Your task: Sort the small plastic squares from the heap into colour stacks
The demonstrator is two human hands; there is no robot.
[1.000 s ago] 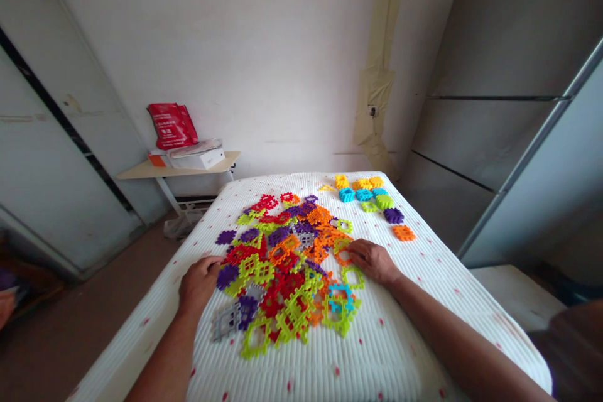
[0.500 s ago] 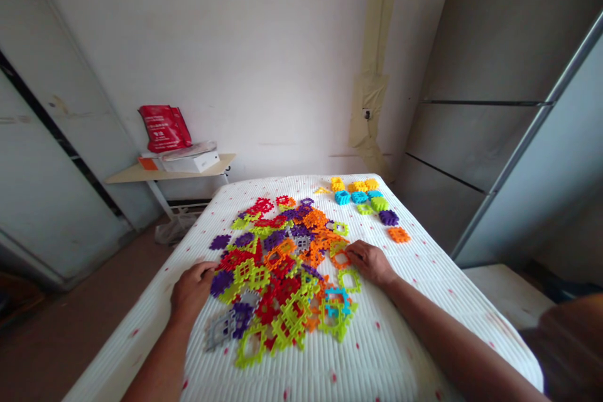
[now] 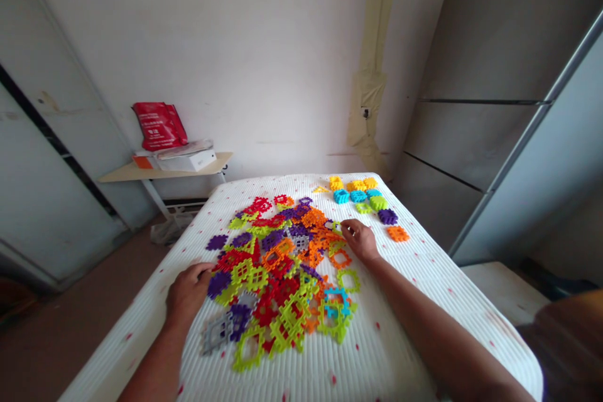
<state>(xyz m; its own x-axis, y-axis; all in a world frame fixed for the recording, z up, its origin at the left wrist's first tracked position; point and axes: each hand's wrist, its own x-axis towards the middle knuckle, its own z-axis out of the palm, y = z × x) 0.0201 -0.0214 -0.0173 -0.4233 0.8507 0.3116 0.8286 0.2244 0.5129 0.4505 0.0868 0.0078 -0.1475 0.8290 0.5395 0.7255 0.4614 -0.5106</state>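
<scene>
A loose pile of notched plastic building pieces (image 3: 282,292) in red, lime, orange, purple, grey and blue spreads over the bed-like padded surface. My right hand (image 3: 360,240) reaches to the pile's far right side, its fingertips closed on the edge of a lime-green piece (image 3: 333,226). Just below that hand lie an orange frame piece (image 3: 340,259) and a lime frame piece (image 3: 348,280). At the left edge of the pile rests my left hand (image 3: 187,292), loosely bent and holding nothing I can see. Its fingertips are beside a purple piece (image 3: 219,284).
Small stacks sorted by colour stand at the far right: yellow (image 3: 357,185), blue (image 3: 358,196), lime (image 3: 378,203), purple (image 3: 387,217) and orange (image 3: 398,233). A side table (image 3: 127,172) at left bears a red bag (image 3: 160,127) and a white box. A grey refrigerator (image 3: 471,75) stands right.
My right hand has moved away from me and slightly left, from beside the orange frame piece to the lime-green piece. My left hand stays at the pile's edge.
</scene>
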